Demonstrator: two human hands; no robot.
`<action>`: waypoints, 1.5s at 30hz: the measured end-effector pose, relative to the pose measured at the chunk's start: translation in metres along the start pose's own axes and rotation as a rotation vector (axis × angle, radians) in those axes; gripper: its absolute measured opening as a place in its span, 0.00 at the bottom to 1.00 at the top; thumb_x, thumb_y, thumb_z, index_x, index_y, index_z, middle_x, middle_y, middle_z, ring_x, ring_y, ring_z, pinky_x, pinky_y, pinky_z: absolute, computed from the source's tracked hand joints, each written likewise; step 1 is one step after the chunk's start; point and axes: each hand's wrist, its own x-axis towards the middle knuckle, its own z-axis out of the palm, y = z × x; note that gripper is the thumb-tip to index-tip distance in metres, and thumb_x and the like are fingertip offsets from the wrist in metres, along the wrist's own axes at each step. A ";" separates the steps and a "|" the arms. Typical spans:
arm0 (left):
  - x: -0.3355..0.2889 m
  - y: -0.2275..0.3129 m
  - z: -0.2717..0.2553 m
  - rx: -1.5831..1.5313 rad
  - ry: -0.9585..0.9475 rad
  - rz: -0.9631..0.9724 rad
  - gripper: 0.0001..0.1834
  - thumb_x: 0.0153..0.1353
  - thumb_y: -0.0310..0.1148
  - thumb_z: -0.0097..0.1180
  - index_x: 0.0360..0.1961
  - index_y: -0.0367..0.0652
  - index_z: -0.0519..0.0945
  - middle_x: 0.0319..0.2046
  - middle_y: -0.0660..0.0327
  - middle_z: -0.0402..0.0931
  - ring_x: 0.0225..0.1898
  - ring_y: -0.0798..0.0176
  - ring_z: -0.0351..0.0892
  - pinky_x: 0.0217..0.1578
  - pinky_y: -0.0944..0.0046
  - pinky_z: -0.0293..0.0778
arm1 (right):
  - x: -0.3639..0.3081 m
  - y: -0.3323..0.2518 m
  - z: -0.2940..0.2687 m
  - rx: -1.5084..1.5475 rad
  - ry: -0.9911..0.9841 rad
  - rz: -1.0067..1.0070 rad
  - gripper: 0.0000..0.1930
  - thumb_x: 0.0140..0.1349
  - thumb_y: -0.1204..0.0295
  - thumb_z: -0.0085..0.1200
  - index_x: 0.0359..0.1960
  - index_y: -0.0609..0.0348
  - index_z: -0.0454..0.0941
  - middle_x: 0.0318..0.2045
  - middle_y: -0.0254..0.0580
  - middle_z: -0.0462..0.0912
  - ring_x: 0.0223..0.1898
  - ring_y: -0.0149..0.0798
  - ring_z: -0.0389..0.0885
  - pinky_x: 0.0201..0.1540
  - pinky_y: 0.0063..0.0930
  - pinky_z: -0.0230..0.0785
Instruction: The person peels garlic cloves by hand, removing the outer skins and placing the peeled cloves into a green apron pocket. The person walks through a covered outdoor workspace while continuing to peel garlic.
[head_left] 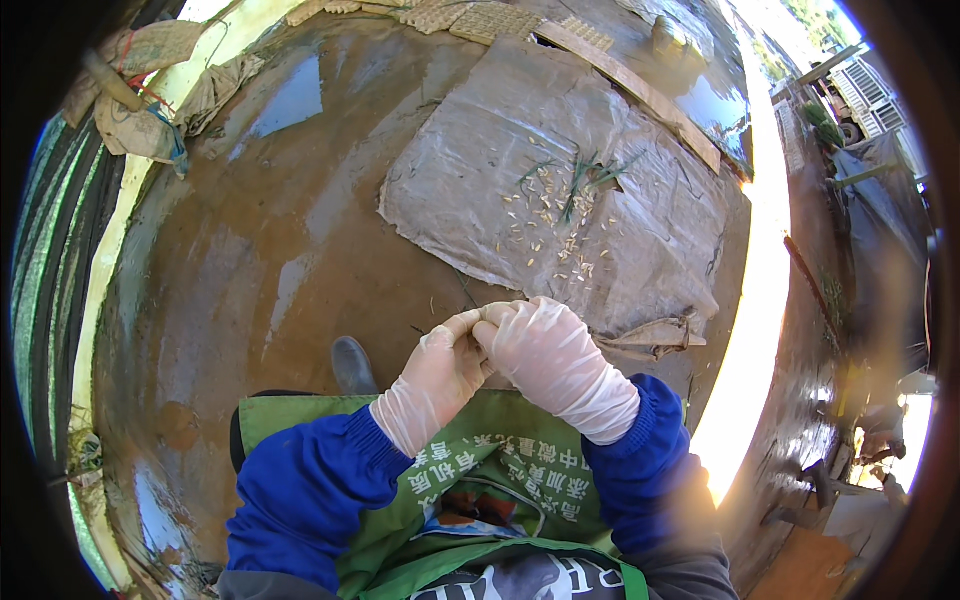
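Observation:
My left hand (440, 372) and my right hand (545, 352), both in thin whitish gloves, meet in front of my green apron (520, 412). Their fingers are closed and pressed together at the tips. Whatever lies between them, if anything, is hidden. Just beyond the hands a grey-brown plastic sheet (470, 170) is spread on the ground. Many small, pale, elongated pieces (570, 245) are scattered over its middle. Several long green leaves (578, 185) lie among them.
Wet brown ground (240, 260) surrounds the sheet. A grey boot (352, 365) shows left of my hands. A wooden plank (640, 90) borders the sheet's far side, with egg-tray-like panels (490, 20) behind. Brown sacking (140, 120) hangs at the far left.

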 end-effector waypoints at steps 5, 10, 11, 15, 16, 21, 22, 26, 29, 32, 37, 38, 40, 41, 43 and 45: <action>-0.001 -0.001 0.001 -0.054 0.003 0.011 0.12 0.68 0.34 0.42 0.45 0.39 0.74 0.42 0.61 0.77 0.45 0.63 0.75 0.48 0.59 0.72 | -0.001 0.001 0.001 -0.026 0.022 0.025 0.07 0.47 0.70 0.55 0.30 0.52 0.74 0.27 0.33 0.75 0.30 0.34 0.78 0.33 0.26 0.68; 0.000 -0.002 0.000 -0.058 0.015 0.011 0.12 0.68 0.34 0.42 0.44 0.40 0.74 0.42 0.61 0.76 0.45 0.63 0.75 0.49 0.59 0.72 | -0.001 0.002 0.002 -0.030 -0.014 0.000 0.07 0.47 0.69 0.55 0.30 0.52 0.74 0.28 0.33 0.75 0.30 0.34 0.78 0.33 0.27 0.68; 0.001 -0.002 0.000 -0.055 0.020 0.010 0.12 0.68 0.34 0.42 0.44 0.40 0.74 0.42 0.61 0.76 0.45 0.62 0.75 0.50 0.59 0.72 | -0.001 0.002 0.002 -0.030 -0.026 -0.001 0.07 0.48 0.69 0.56 0.30 0.52 0.75 0.28 0.34 0.75 0.30 0.34 0.78 0.33 0.27 0.68; 0.001 -0.001 -0.001 -0.021 -0.002 -0.021 0.16 0.69 0.35 0.40 0.48 0.36 0.73 0.45 0.60 0.74 0.49 0.63 0.73 0.56 0.59 0.68 | -0.001 0.006 -0.002 0.002 -0.044 -0.014 0.09 0.48 0.69 0.57 0.32 0.52 0.75 0.29 0.34 0.76 0.32 0.36 0.79 0.34 0.28 0.70; 0.002 0.000 -0.001 -0.038 -0.059 -0.016 0.14 0.69 0.35 0.41 0.47 0.38 0.73 0.44 0.60 0.75 0.48 0.63 0.73 0.54 0.59 0.69 | -0.001 0.008 -0.004 0.033 -0.037 -0.006 0.09 0.47 0.69 0.57 0.33 0.52 0.75 0.30 0.34 0.76 0.33 0.36 0.79 0.34 0.28 0.70; 0.003 0.001 -0.001 -0.088 -0.110 0.014 0.12 0.68 0.36 0.42 0.44 0.41 0.73 0.41 0.62 0.76 0.46 0.63 0.75 0.52 0.59 0.71 | -0.003 0.016 -0.014 0.114 0.012 0.027 0.12 0.47 0.72 0.57 0.35 0.52 0.75 0.30 0.35 0.76 0.33 0.39 0.80 0.35 0.31 0.71; 0.004 0.001 -0.001 -0.093 -0.122 0.008 0.12 0.69 0.36 0.42 0.44 0.41 0.73 0.41 0.62 0.76 0.46 0.63 0.75 0.52 0.59 0.71 | -0.003 0.017 -0.015 0.128 0.004 0.038 0.12 0.47 0.72 0.57 0.35 0.53 0.74 0.30 0.35 0.76 0.33 0.39 0.80 0.35 0.32 0.71; 0.006 0.000 -0.003 -0.102 -0.129 -0.009 0.12 0.69 0.36 0.42 0.44 0.41 0.73 0.42 0.63 0.76 0.45 0.64 0.76 0.53 0.59 0.71 | -0.002 0.017 -0.015 0.092 -0.038 0.021 0.13 0.47 0.72 0.57 0.37 0.53 0.75 0.29 0.36 0.76 0.32 0.40 0.80 0.34 0.31 0.72; 0.006 0.000 -0.005 -0.081 -0.116 -0.014 0.12 0.69 0.36 0.41 0.44 0.42 0.73 0.42 0.63 0.76 0.46 0.64 0.75 0.53 0.59 0.71 | -0.003 0.016 -0.016 0.123 0.032 0.009 0.12 0.47 0.72 0.57 0.36 0.53 0.75 0.29 0.36 0.76 0.32 0.40 0.80 0.33 0.31 0.72; 0.005 -0.001 -0.004 -0.040 -0.095 -0.021 0.13 0.70 0.37 0.38 0.45 0.43 0.73 0.42 0.63 0.76 0.47 0.64 0.75 0.53 0.59 0.71 | -0.003 0.017 -0.019 0.162 0.027 0.018 0.11 0.47 0.72 0.56 0.35 0.52 0.75 0.29 0.36 0.76 0.32 0.40 0.80 0.33 0.31 0.72; 0.001 -0.001 0.001 -0.015 -0.037 -0.054 0.16 0.69 0.36 0.38 0.49 0.39 0.73 0.47 0.61 0.74 0.47 0.64 0.74 0.53 0.64 0.71 | 0.000 0.015 -0.039 0.445 0.186 0.001 0.12 0.52 0.71 0.55 0.40 0.55 0.77 0.29 0.39 0.75 0.30 0.45 0.78 0.33 0.36 0.71; 0.000 0.001 0.002 -0.003 -0.106 -0.064 0.16 0.69 0.35 0.38 0.49 0.39 0.73 0.46 0.61 0.75 0.47 0.64 0.75 0.52 0.63 0.72 | 0.001 0.013 -0.047 0.588 0.256 -0.022 0.12 0.53 0.71 0.54 0.40 0.55 0.77 0.29 0.40 0.76 0.31 0.45 0.78 0.33 0.36 0.71; 0.000 0.002 0.002 0.011 -0.216 -0.112 0.16 0.69 0.35 0.37 0.48 0.38 0.73 0.46 0.61 0.76 0.46 0.63 0.76 0.51 0.62 0.73 | -0.004 0.008 -0.067 0.848 0.332 -0.037 0.11 0.55 0.71 0.54 0.41 0.56 0.78 0.30 0.42 0.76 0.31 0.46 0.78 0.33 0.37 0.71; -0.001 0.001 0.001 0.096 -0.292 -0.070 0.17 0.69 0.34 0.38 0.49 0.35 0.74 0.43 0.60 0.78 0.42 0.63 0.78 0.48 0.64 0.76 | -0.012 0.006 -0.081 0.897 0.267 0.024 0.10 0.57 0.76 0.54 0.41 0.55 0.82 0.31 0.39 0.80 0.33 0.41 0.80 0.36 0.31 0.72; 0.003 0.002 0.000 0.049 -0.172 -0.115 0.18 0.69 0.35 0.38 0.49 0.34 0.74 0.41 0.59 0.78 0.41 0.64 0.78 0.46 0.65 0.76 | -0.018 -0.001 -0.103 1.150 0.377 -0.076 0.10 0.57 0.75 0.57 0.41 0.56 0.81 0.32 0.41 0.80 0.33 0.42 0.81 0.35 0.33 0.73; 0.008 0.001 -0.002 0.031 -0.135 -0.112 0.18 0.69 0.34 0.40 0.51 0.32 0.74 0.40 0.57 0.78 0.38 0.65 0.79 0.43 0.69 0.78 | -0.022 -0.004 -0.123 1.287 0.440 -0.233 0.10 0.57 0.76 0.58 0.42 0.58 0.80 0.34 0.40 0.80 0.33 0.43 0.80 0.34 0.32 0.72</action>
